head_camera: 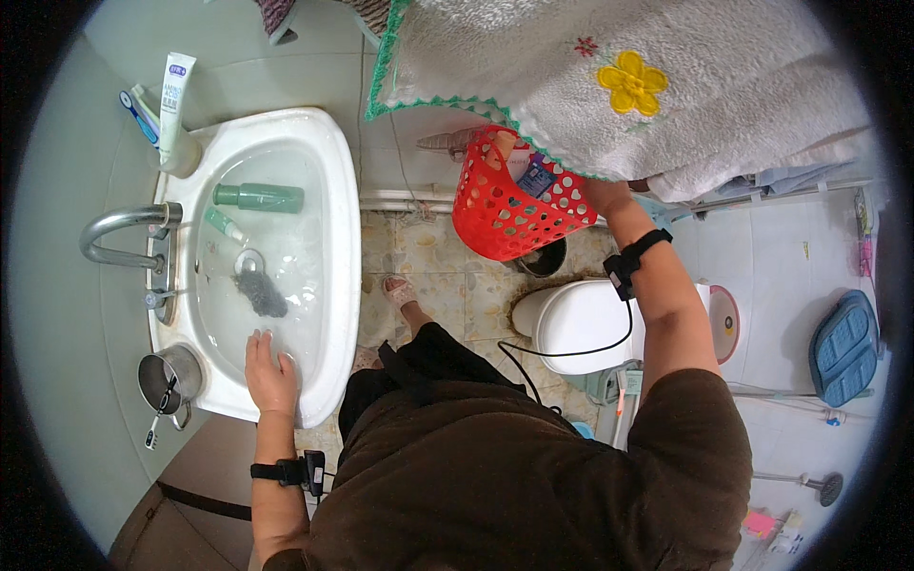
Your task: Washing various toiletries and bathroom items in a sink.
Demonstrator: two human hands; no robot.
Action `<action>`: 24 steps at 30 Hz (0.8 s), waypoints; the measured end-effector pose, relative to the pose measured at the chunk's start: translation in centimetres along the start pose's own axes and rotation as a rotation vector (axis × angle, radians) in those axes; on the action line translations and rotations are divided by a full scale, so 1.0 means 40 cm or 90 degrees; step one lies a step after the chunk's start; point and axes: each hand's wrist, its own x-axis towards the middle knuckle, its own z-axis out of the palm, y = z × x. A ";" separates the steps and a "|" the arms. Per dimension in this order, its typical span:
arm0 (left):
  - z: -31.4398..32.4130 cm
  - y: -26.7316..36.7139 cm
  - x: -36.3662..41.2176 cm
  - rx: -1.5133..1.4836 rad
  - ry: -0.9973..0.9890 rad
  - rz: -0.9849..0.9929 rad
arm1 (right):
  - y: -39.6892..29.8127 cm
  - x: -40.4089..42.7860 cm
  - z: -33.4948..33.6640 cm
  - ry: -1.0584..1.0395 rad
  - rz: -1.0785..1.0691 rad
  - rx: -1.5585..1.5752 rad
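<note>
My left hand point(271, 375) is at the near end of the white washbasin point(341, 214), palm down, fingers a little apart and fingertips at the water. It holds nothing. In the water lie a green bottle point(268, 198), a smaller green bottle with a clear cap point(227, 225) and a dark grey, fuzzy-looking clump point(263, 292) beside the metal drain point(248, 263). Out to the right, my right hand point(607, 196) grips the rim of a tilted red plastic basket point(500, 221) with heart-shaped holes. Bottles and packets show inside it. A hanging towel partly hides this hand.
The white towel point(528, 64) with a yellow flower hangs over the basket. A curved metal faucet point(121, 232), a toothpaste tube point(173, 107) and a metal mug point(161, 378) line the basin's left side. The toilet point(593, 325) and a dark bin point(548, 258) stand at right.
</note>
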 end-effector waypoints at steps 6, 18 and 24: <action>0.001 -0.004 0.000 0.017 -0.029 -0.016 | 0.004 -0.037 -0.003 -0.043 -0.004 0.036; -0.002 0.001 0.004 -0.010 -0.010 -0.016 | 0.023 0.068 0.013 -0.151 0.138 0.159; -0.003 0.001 0.003 -0.010 -0.013 -0.026 | 0.087 0.094 0.002 -0.165 0.314 0.280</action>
